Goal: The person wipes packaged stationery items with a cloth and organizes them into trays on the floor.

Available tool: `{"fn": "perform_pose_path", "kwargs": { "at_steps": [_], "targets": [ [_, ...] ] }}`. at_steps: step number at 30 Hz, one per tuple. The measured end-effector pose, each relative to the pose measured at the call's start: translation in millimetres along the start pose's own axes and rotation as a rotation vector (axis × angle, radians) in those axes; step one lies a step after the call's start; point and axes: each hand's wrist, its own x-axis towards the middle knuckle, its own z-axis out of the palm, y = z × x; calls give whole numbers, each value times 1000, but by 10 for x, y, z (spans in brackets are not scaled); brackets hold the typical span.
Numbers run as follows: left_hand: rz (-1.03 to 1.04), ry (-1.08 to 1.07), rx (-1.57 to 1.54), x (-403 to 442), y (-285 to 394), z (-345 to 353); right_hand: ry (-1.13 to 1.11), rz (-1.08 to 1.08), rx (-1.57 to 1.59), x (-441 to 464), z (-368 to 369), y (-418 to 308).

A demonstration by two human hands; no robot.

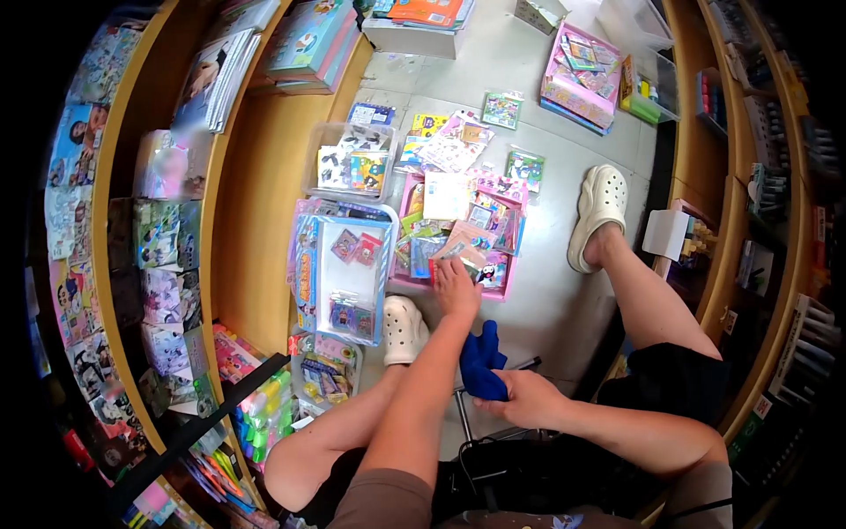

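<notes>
My left hand [457, 287] reaches into a pink box [504, 294] with its fingers closed on a small flat packet [471, 254]. Several colourful packets lie loosely around it, and a pale square card [448, 196] rests on top of them. Further right and nearer to me, my right hand [531, 399] grips a bunched blue cloth [482, 360]. Part of the cloth hangs forward from the fingers. My fingertips on the left are partly hidden among the packets.
Beside the pink box stand a clear bin [350, 189] of packets and a blue-rimmed tray [384, 264]. Another pink box [610, 109] sits further back. Wooden shelves [264, 212] line the left side. My white clogs [602, 207] flank the items, and a metal stand [465, 414] is close by.
</notes>
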Motion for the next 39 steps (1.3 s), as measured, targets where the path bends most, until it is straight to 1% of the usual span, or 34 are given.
{"fn": "perform_pose_path", "kwargs": {
  "at_steps": [2,5,6,7,8,10,11,13,14,15,16,18,19,20,22,23,26,27,29,30,31,34,35,38,39],
  "targets": [
    [-111,21,129,32,127,101,17,3,6,12,-25,-9],
    [-107,44,115,115,6,315,22,22,23,21,-64,30],
    [-100,49,116,125,-12,273,29,41,32,8,-92,27],
    [-93,8,56,105,-1,145,35,53,41,-6,-119,3],
    [-82,44,-4,95,-98,113,38,60,53,-14,-117,-27],
    [-53,120,-125,58,-346,108,125,16,28,28,-66,0],
    [-105,42,-363,50,-469,93,173,-5,14,45,-44,23],
    [-210,-116,-831,-14,-676,-73,197,-4,137,90,-78,-23],
    [-269,-252,-1179,-50,-515,-141,239,-6,173,37,-206,-1],
    [-369,-395,-1479,-289,-554,-503,232,-37,233,56,-93,-13],
    [-445,-544,-1798,-392,-513,-713,244,-65,256,111,-64,27],
    [-378,-590,-1956,-612,-271,-804,278,-112,293,206,-41,164],
    [-362,-616,-2016,-730,-69,-915,227,-97,198,244,-56,207],
    [-346,-645,-2079,-842,129,-995,387,-140,92,294,32,289],
    [-452,-626,-2134,-1047,433,-1050,700,-226,-112,487,332,517],
    [-513,-614,-2160,-1145,527,-1103,723,-291,-180,655,388,697],
    [-302,-484,-2096,-1274,716,-1366,631,-287,-417,690,107,653],
    [-169,-495,-2019,-1310,798,-1556,676,-117,239,679,-9,538],
    [-40,-396,-1640,-1379,761,-1552,558,-205,645,455,-179,342],
    [24,-346,-1450,-1390,745,-1545,474,-161,830,406,-177,292],
    [92,-214,-1268,-1400,715,-1572,401,-104,1012,358,-176,241],
    [-55,4,-782,-1319,464,-1448,143,-109,1154,258,-132,140],
    [17,123,-586,-1305,424,-1479,115,-88,1094,214,-132,99],
    [43,325,-481,-1359,334,-1291,32,-156,989,51,-131,-42],
    [67,337,-557,-1385,374,-1306,-3,-128,958,6,-145,-80]
  ]
}}
